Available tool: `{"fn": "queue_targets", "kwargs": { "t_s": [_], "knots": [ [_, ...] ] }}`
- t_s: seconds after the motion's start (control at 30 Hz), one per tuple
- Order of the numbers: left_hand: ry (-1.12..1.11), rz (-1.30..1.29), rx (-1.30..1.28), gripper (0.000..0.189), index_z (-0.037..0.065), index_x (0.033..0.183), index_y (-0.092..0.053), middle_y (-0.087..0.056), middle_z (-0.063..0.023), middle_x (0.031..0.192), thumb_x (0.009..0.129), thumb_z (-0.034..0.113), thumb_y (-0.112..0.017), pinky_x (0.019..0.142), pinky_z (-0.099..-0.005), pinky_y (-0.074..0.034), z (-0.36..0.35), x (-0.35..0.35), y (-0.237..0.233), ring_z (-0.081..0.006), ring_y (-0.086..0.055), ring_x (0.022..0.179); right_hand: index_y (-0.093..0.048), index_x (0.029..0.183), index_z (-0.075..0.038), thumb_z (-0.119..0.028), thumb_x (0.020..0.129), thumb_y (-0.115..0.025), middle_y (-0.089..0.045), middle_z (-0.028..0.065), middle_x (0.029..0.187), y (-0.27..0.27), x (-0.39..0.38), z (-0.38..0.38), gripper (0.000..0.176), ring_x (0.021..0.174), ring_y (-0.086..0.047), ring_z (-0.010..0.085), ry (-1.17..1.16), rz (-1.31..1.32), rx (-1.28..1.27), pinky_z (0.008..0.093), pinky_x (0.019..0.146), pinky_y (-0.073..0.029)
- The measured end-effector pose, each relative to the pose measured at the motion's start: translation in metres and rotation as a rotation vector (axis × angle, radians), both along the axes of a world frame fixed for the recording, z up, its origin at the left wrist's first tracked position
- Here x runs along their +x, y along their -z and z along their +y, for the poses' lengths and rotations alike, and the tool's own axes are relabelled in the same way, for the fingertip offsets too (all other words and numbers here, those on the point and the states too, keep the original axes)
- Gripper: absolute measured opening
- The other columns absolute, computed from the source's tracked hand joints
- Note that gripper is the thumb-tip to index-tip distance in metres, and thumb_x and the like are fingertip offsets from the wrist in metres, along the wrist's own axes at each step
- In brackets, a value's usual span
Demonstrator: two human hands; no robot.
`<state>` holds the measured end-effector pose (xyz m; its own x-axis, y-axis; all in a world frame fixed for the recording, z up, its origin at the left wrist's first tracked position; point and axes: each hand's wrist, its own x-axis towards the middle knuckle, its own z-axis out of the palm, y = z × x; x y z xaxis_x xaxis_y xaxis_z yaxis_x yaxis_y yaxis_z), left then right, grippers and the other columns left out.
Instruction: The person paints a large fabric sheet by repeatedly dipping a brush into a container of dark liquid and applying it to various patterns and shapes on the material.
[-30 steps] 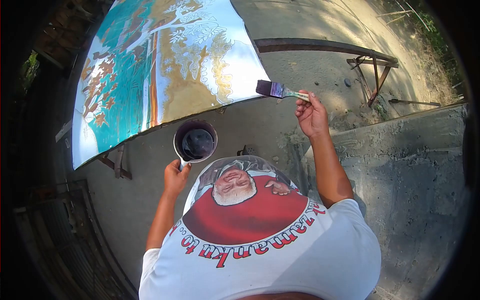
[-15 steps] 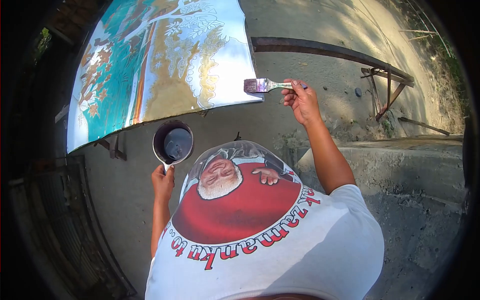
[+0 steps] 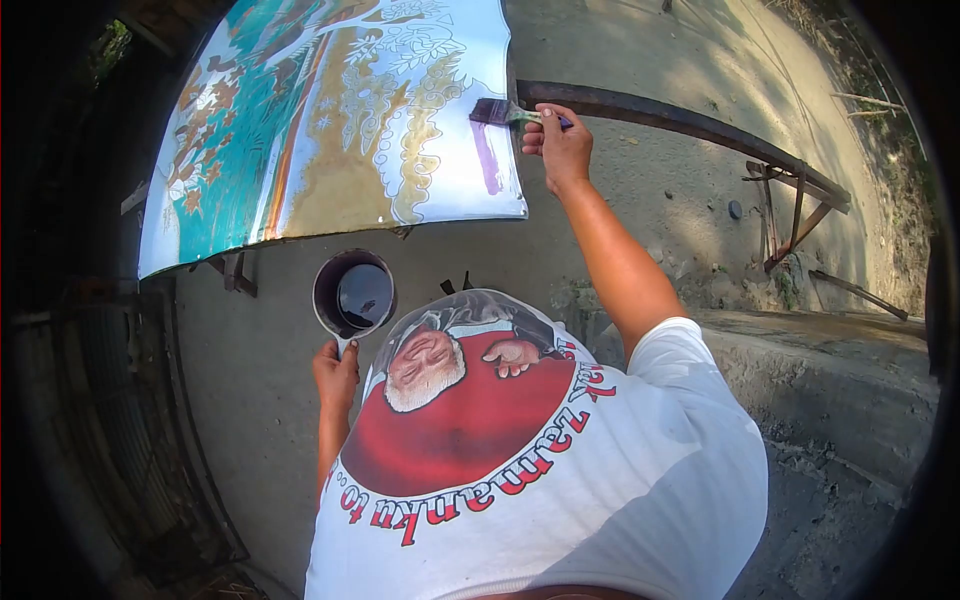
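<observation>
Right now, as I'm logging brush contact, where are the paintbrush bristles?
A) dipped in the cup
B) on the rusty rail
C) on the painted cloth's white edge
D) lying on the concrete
C: the right hand holds the paintbrush against the painted cloth, just above a purple stroke; the cup is apart, in the left hand.

The white shirt (image 3: 650, 500) bore curved red lettering (image 3: 480, 492), upside down to the camera, that read "zamanku to..", with a partly folded "ak" just before it.
</observation>
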<state>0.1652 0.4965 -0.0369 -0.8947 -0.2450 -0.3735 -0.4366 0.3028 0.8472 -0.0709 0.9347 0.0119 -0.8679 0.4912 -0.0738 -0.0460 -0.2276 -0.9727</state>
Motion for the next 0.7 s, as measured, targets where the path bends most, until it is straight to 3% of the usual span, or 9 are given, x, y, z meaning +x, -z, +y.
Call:
{"fn": "queue_targets", "kwargs": {
  "t_s": [0.23, 0.5, 0.6, 0.67, 0.7],
  "knots": [
    [0.019, 0.072, -0.020, 0.034, 0.009, 0.072, -0.047, -0.051, 0.0016, 0.056, 0.096, 0.016, -0.070, 0.039, -0.0260, -0.032, -0.004, 0.002, 0.003, -0.0053, -0.044, 0.044, -0.069, 0.105, 0.001, -0.014, 0.101, -0.060, -0.070, 0.0126, 0.079, -0.006, 0.007, 0.003, 0.018, 0.059, -0.067, 0.0157, -0.036, -0.067, 0.073, 0.0288, 0.049, -0.057],
    [0.031, 0.051, -0.047, 0.034, 0.008, 0.070, -0.048, -0.052, 0.0022, 0.057, 0.095, 0.015, -0.071, 0.041, -0.0269, -0.032, -0.017, -0.004, -0.001, -0.0050, -0.044, 0.046, -0.069, 0.102, 0.002, -0.014, 0.101, -0.062, -0.070, 0.0111, 0.076, 0.000, -0.050, -0.023, 0.018, 0.057, -0.067, 0.0152, 0.088, 0.014, 0.090, 0.0272, 0.047, -0.055],
    [0.047, 0.069, -0.045, 0.033, 0.008, 0.070, -0.048, -0.052, 0.0022, 0.058, 0.094, 0.014, -0.070, 0.042, -0.0272, -0.031, -0.023, -0.004, -0.003, -0.0048, -0.044, 0.048, -0.070, 0.098, 0.001, -0.016, 0.098, -0.064, -0.071, 0.0105, 0.074, -0.006, -0.050, -0.020, 0.018, 0.056, -0.068, 0.0158, 0.059, -0.012, 0.208, 0.0305, 0.053, -0.056],
    [0.051, 0.101, -0.054, 0.033, 0.007, 0.070, -0.048, -0.052, 0.0022, 0.058, 0.094, 0.014, -0.070, 0.043, -0.0274, -0.031, -0.026, -0.003, -0.001, -0.0048, -0.044, 0.050, -0.071, 0.094, 0.000, -0.017, 0.095, -0.066, -0.072, 0.0132, 0.073, -0.014, -0.042, -0.010, 0.018, 0.061, -0.071, 0.0227, 0.011, -0.041, 0.611, 0.0366, 0.062, -0.057],
    [0.055, 0.131, -0.070, 0.032, 0.007, 0.071, -0.049, -0.052, 0.0021, 0.059, 0.093, 0.014, -0.070, 0.044, -0.0277, -0.031, -0.027, -0.003, -0.002, -0.0048, -0.043, 0.051, -0.071, 0.094, 0.000, -0.017, 0.095, -0.066, -0.072, 0.0132, 0.073, -0.017, -0.042, -0.006, 0.018, 0.061, -0.071, 0.0227, 0.009, -0.039, 0.618, 0.0366, 0.062, -0.057]
  ]
}}
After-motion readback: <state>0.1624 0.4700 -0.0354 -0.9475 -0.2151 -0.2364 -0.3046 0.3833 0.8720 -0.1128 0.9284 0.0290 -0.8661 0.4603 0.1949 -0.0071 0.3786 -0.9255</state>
